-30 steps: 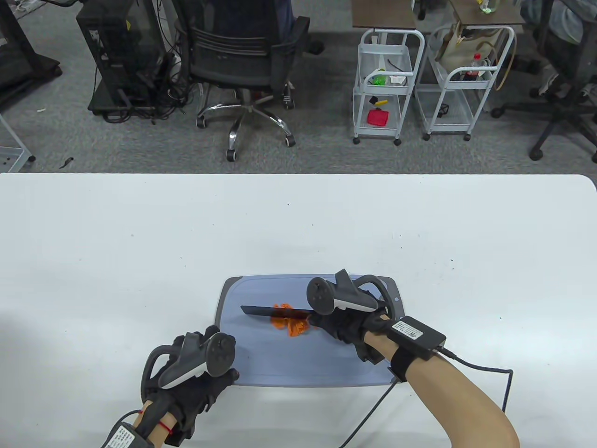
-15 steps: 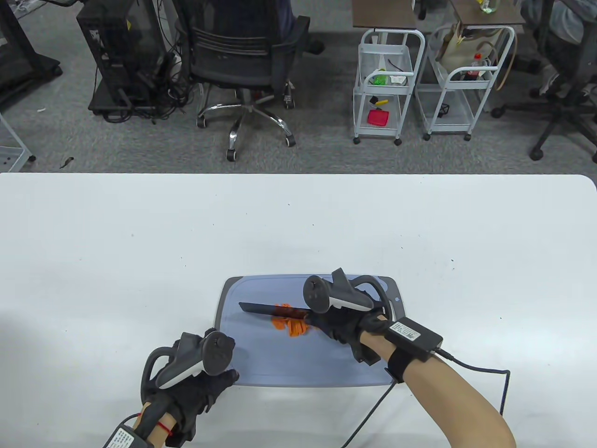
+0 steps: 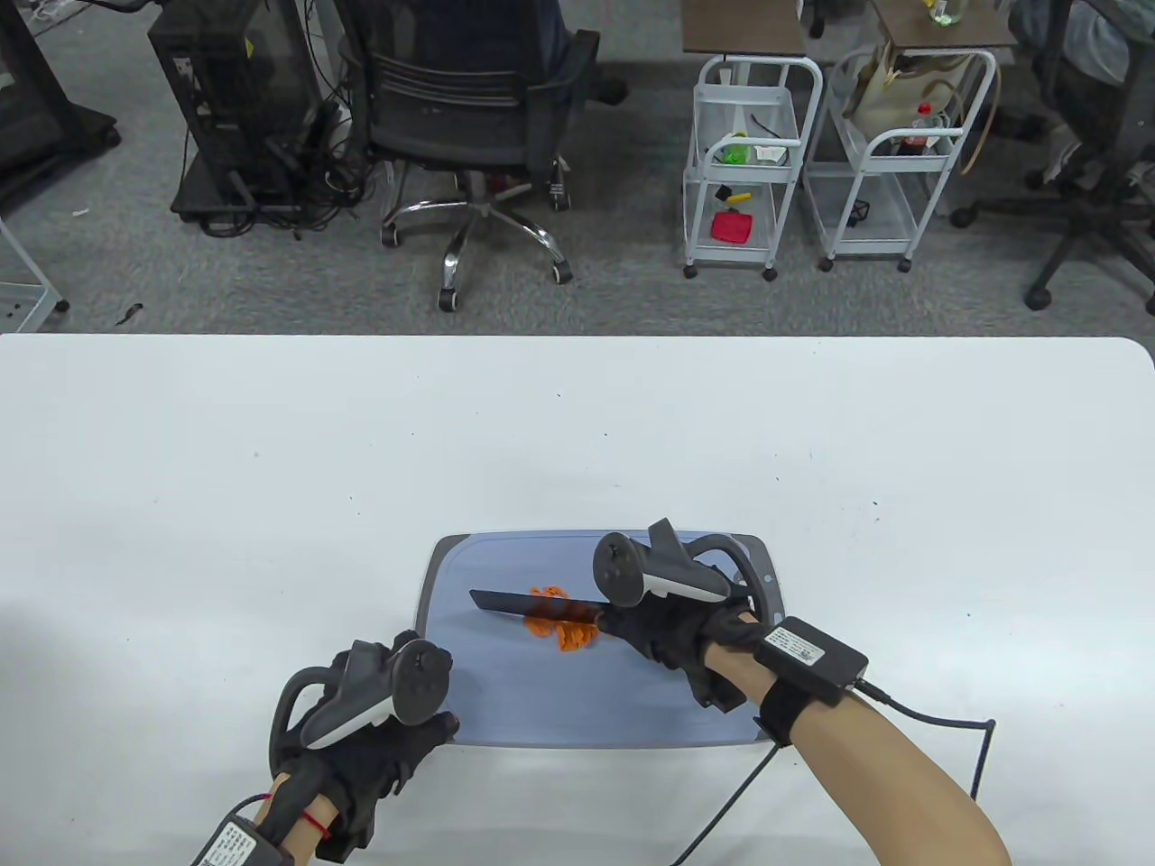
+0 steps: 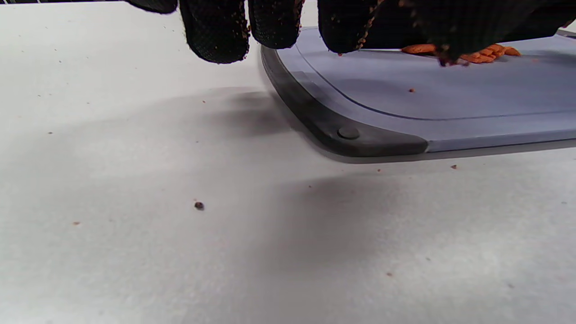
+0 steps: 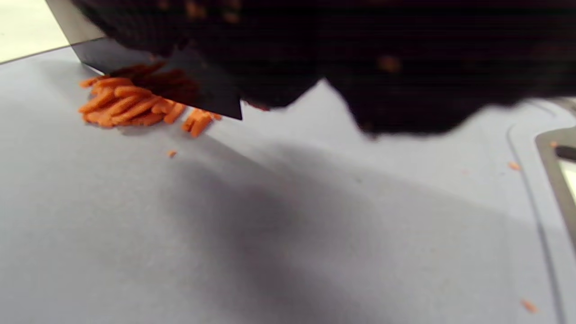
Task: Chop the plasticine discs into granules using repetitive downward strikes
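A small heap of orange plasticine pieces lies near the middle of a blue-grey cutting board. My right hand grips the handle of a black knife, whose blade points left over the heap. In the right wrist view the blade hangs just above the orange strips. My left hand rests on the table at the board's near left corner, its fingertips at the board's edge. In the left wrist view the fingertips carry orange crumbs and hold nothing.
The white table spreads wide around the board. Small crumbs dot the table near the board's corner. A cable runs from my right wrist across the table. Chairs and carts stand beyond the far edge.
The knife shifted slightly, leftwards and then back right over the heap. The left hand barely moved.
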Demonstrator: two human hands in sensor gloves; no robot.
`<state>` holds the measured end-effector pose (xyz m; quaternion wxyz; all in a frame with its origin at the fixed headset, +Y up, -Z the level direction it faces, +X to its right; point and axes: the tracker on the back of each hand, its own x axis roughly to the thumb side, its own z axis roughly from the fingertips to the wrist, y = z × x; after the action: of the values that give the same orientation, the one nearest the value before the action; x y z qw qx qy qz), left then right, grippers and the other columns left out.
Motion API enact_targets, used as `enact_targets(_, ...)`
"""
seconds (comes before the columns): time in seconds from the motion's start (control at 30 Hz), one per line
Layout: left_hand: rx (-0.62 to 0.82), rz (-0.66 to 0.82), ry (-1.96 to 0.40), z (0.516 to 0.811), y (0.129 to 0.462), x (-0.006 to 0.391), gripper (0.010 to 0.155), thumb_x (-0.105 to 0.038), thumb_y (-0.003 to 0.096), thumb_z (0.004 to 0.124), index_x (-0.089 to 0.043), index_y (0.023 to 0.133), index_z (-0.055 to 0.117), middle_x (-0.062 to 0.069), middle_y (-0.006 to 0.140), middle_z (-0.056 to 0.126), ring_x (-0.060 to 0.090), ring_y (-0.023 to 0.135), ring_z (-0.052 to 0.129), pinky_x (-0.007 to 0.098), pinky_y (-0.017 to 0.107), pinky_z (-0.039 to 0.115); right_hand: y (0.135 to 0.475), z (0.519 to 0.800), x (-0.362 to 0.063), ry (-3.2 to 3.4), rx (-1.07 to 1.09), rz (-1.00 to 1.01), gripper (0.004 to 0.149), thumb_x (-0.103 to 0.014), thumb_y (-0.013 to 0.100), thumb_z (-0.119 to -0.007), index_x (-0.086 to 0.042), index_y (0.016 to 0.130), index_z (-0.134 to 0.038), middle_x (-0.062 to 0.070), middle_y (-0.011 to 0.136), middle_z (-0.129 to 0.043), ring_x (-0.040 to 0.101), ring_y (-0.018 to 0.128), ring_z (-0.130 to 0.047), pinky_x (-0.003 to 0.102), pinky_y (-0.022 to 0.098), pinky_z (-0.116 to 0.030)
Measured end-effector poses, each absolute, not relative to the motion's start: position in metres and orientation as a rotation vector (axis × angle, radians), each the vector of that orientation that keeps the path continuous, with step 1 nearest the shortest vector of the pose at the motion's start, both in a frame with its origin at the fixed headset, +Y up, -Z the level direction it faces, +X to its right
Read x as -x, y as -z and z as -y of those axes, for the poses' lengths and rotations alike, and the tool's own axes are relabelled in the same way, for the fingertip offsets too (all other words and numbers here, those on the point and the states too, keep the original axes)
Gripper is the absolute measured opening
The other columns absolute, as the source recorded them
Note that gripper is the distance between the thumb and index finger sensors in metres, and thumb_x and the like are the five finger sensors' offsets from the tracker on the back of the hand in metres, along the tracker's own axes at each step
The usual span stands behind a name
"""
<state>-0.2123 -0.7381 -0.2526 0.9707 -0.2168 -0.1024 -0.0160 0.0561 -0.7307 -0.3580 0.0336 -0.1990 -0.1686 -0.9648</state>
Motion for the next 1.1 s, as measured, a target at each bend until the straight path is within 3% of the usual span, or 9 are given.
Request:
enact_targets(0.17, 0.449, 0.217, 0.034, 0.739, 0.254, 0.207, 0.077, -0.062, 0.0384, 0.061, -0.033, 0.110, 0.054, 0.013, 0.124, 0.049, 0.046, 0.107, 0.063, 0.066, 0.075, 0.047, 0.360, 0.747, -0.052, 3.063, 0.671, 0.490, 0.054, -0.058, 0.043, -0.075, -0.013, 0.072, -0.086, 0.000, 0.031, -0.098, 0.020, 0.002, -0.105, 0.049, 0.017, -0.091)
enact_targets(0.23, 0.445, 0.228, 0.031, 0.739, 0.253, 0.205, 0.078, -0.062, 0.0384, 0.061, -0.033, 0.110, 0.054, 0.013, 0.124, 0.049, 0.046, 0.107, 0.063, 0.066, 0.075, 0.047, 0.355, 0.746, -0.043, 3.033, 0.702, 0.337, 0.054, -0.058, 0.043, -0.075, -0.014, 0.072, -0.086, -0.001, 0.030, -0.098, 0.019, 0.001, -0.105, 0.049, 0.017, -0.091)
enact_targets(0.3, 0.459, 0.229, 0.029, 0.741, 0.253, 0.205, 0.078, -0.062, 0.0384, 0.061, -0.033, 0.110, 0.053, 0.013, 0.124, 0.049, 0.046, 0.107, 0.063, 0.066, 0.075, 0.047, 0.359, 0.746, -0.045, 3.064, 0.677, 0.436, 0.054, -0.058, 0.043, -0.075, -0.014, 0.072, -0.086, 0.000, 0.031, -0.098, 0.020, 0.002, -0.105, 0.049, 0.017, -0.091)
enact_targets(0.5, 0.449, 0.207, 0.020, 0.740, 0.252, 0.214, 0.078, -0.062, 0.0384, 0.061, -0.033, 0.110, 0.054, 0.013, 0.124, 0.049, 0.046, 0.107, 0.063, 0.066, 0.075, 0.047, 0.356, 0.726, -0.057, 2.964, 0.597, 0.446, 0.054, -0.058, 0.043, -0.075, -0.014, 0.071, -0.087, -0.001, 0.030, -0.099, 0.020, 0.001, -0.105, 0.049, 0.017, -0.091)
enact_targets(0.6, 0.424, 0.212, 0.035, 0.737, 0.251, 0.213, 0.077, -0.062, 0.0383, 0.061, -0.033, 0.110, 0.054, 0.013, 0.124, 0.049, 0.046, 0.107, 0.064, 0.066, 0.075, 0.047, 0.347, 0.715, -0.061, 2.963, 0.642, 0.290, 0.055, -0.060, 0.042, -0.074, -0.016, 0.071, -0.090, -0.002, 0.030, -0.100, 0.019, 0.001, -0.105, 0.047, 0.016, -0.091)
enact_targets(0.87, 0.439, 0.208, 0.055, 0.740, 0.252, 0.214, 0.078, -0.062, 0.0384, 0.061, -0.033, 0.110, 0.054, 0.013, 0.124, 0.049, 0.046, 0.107, 0.063, 0.066, 0.075, 0.047, 0.344, 0.717, -0.054, 2.931, 0.632, 0.319, 0.055, -0.060, 0.042, -0.073, -0.016, 0.071, -0.090, -0.002, 0.030, -0.100, 0.019, 0.001, -0.105, 0.048, 0.016, -0.091)
enact_targets(1.1, 0.466, 0.215, 0.029, 0.742, 0.253, 0.209, 0.078, -0.062, 0.0384, 0.061, -0.033, 0.110, 0.054, 0.013, 0.124, 0.049, 0.046, 0.107, 0.064, 0.066, 0.075, 0.047, 0.350, 0.736, -0.050, 2.952, 0.664, 0.455, 0.054, -0.058, 0.042, -0.076, -0.014, 0.073, -0.086, 0.000, 0.032, -0.098, 0.021, 0.003, -0.107, 0.050, 0.018, -0.092)
